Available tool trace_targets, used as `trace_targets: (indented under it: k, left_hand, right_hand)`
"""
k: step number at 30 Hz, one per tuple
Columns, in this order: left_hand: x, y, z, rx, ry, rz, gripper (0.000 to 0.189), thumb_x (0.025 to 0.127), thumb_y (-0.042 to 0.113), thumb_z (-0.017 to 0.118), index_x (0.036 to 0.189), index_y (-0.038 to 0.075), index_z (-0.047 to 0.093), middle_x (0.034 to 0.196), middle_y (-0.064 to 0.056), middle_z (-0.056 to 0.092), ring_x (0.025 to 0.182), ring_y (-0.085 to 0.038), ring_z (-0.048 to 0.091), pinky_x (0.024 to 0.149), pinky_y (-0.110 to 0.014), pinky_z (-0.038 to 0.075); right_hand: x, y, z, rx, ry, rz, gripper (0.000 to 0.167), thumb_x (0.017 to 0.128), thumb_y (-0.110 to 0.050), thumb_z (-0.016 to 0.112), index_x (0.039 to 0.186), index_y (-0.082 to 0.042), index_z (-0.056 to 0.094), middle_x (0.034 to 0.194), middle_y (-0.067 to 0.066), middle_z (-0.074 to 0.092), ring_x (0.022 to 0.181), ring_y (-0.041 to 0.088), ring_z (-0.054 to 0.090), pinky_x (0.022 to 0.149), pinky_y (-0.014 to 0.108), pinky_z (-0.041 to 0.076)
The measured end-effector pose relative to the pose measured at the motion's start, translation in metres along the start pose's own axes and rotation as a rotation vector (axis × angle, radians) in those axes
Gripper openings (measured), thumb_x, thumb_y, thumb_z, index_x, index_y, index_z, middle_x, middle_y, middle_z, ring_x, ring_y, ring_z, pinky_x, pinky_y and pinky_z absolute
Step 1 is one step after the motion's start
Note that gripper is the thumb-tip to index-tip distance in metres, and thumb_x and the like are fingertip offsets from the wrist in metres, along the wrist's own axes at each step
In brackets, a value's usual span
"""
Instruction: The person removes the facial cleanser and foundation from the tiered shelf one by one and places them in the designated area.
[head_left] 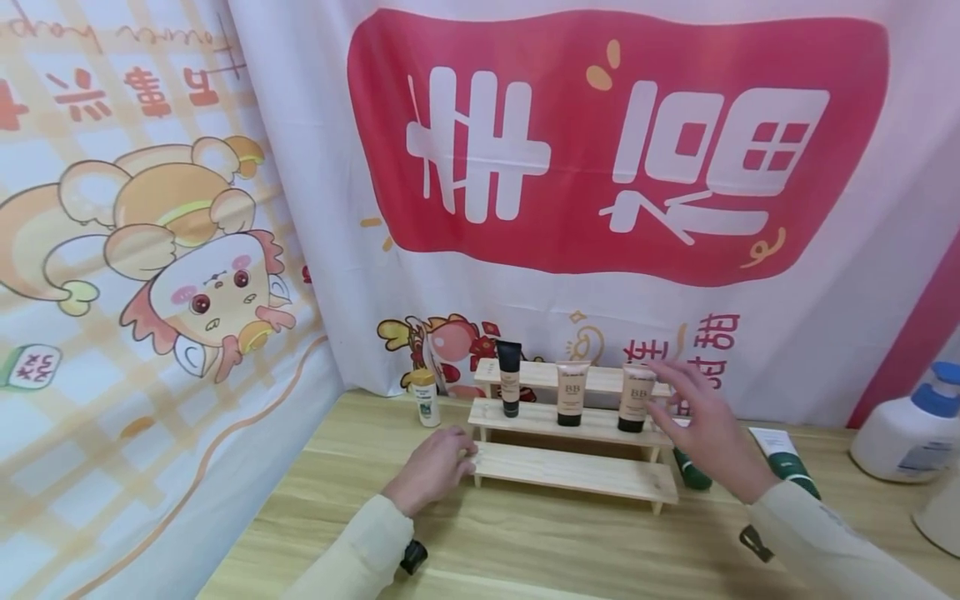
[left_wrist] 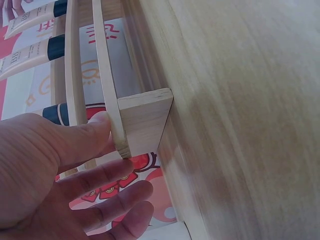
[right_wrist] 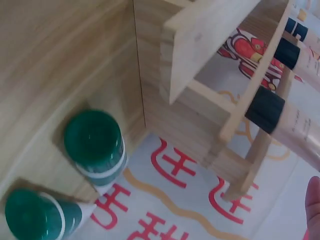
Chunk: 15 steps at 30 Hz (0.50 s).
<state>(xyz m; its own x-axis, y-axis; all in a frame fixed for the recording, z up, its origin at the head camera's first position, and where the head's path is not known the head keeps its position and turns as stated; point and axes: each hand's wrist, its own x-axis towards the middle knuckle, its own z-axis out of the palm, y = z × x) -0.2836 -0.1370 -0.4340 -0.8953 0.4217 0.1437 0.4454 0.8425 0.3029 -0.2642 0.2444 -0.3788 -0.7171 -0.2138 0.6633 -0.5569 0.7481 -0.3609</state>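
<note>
A three-tier wooden display rack stands on the table. At the left end of its lowest board my left hand grips the board's corner between thumb and index finger; the other fingers are spread. On the middle tier stand two pink BB cream tubes, the left one and the right one, plus a slimmer beige tube with a black top. My right hand is beside the right BB cream tube, fingers extended around its upper right side. Only its thumb tip shows in the right wrist view.
A small yellow-capped bottle stands left of the rack. Two green-capped tubes, one nearer the rack and another, are at its right. Farther right is a white pump bottle. A printed cloth hangs behind.
</note>
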Motion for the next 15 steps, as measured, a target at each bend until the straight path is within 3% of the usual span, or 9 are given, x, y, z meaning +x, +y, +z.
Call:
trace_targets:
  k: [10, 15]
  left_hand:
    - [0.001, 0.000, 0.000, 0.005, 0.002, 0.007, 0.022, 0.083, 0.017, 0.072, 0.103, 0.009, 0.070, 0.104, -0.005, 0.062, 0.094, -0.020, 0.057, 0.085, -0.037, 0.049]
    - [0.000, 0.000, -0.001, 0.000, 0.003, 0.012, 0.022, 0.083, 0.016, 0.072, 0.103, 0.008, 0.070, 0.104, -0.005, 0.062, 0.093, -0.020, 0.057, 0.085, -0.037, 0.050]
  right_hand:
    - [0.003, 0.003, 0.015, 0.014, 0.042, -0.036, 0.070, 0.080, -0.006, 0.075, 0.139, -0.029, 0.046, 0.107, -0.004, 0.055, 0.079, 0.008, 0.056, 0.061, 0.029, 0.054]
    - [0.004, 0.001, 0.021, 0.058, 0.060, -0.069, 0.064, 0.078, -0.002, 0.076, 0.134, -0.020, 0.051, 0.106, -0.005, 0.057, 0.083, 0.008, 0.056, 0.064, 0.028, 0.053]
